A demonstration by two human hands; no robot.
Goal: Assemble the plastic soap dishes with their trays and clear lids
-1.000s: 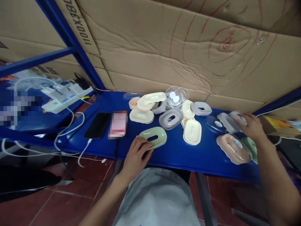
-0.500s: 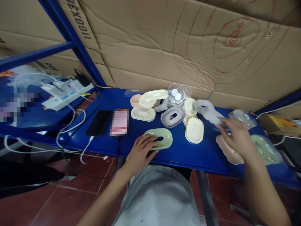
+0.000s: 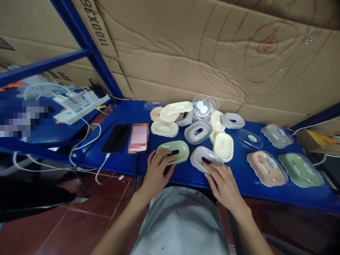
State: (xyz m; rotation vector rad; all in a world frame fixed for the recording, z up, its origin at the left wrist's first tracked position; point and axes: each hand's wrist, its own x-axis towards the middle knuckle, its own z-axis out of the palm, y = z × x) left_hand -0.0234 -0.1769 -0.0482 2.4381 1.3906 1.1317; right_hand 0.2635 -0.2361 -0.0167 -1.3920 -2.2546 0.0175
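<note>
My left hand [image 3: 158,170] grips the near-left end of a pale green oval dish [image 3: 182,150] with a slot in its middle, fingers over its rim. A little to the right, my right hand [image 3: 222,180] holds a light grey slotted dish [image 3: 198,158] by its near-right side, thumb below and fingers on top. Both dishes are at the front of the blue table. Behind them lie another grey slotted dish [image 3: 191,133] and a cream dish [image 3: 225,150]. My fingers hide part of each held dish.
Clear-lidded pink [image 3: 261,173], green [image 3: 297,173] and grey [image 3: 275,136] dishes lie on the right, beside a loose clear lid [image 3: 245,140]. More cream pieces [image 3: 164,129] are at the back. Two phones [image 3: 115,138] and cables are on the left. Cardboard [image 3: 170,53] walls the back.
My right hand has come from the right side to the front middle with the grey dish. The pink dish is uncovered from view. My left hand and the green dish have shifted slightly left.
</note>
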